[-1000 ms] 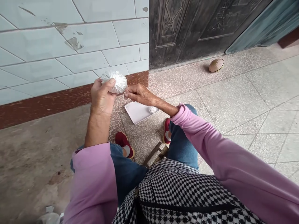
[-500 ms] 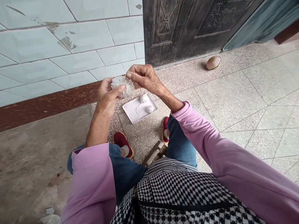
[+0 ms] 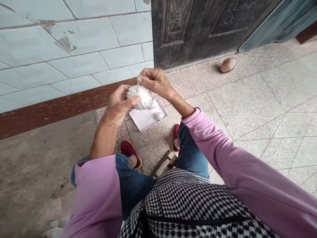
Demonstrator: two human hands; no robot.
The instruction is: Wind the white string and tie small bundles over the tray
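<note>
A fluffy white yarn pom-pom (image 3: 145,97) is pinched at its left side by my left hand (image 3: 118,107), thumb across its front and fingers behind. Just above it, my right hand (image 3: 156,82) has thumb and forefinger pressed together on a strand of white yarn (image 3: 138,84) that stands up from the pom-pom's top edge. Below, on the floor, lies a shallow white tray (image 3: 140,123), partly covered from view by the pom-pom. A small ball of white yarn (image 3: 159,115) sits in the tray's right part, with a loose thread beside it.
A tiled wall (image 3: 79,62) rises at the left front, beside a dark carved door (image 3: 188,33). On the speckled floor near the door lies a brownish-pink ball-like object (image 3: 228,64). Between my legs shows a low wooden stool (image 3: 163,163).
The pom-pom has shifted right and slightly down with my left hand and is turned differently. It now hides more of the tray. My right fingers have moved slightly right, above it.
</note>
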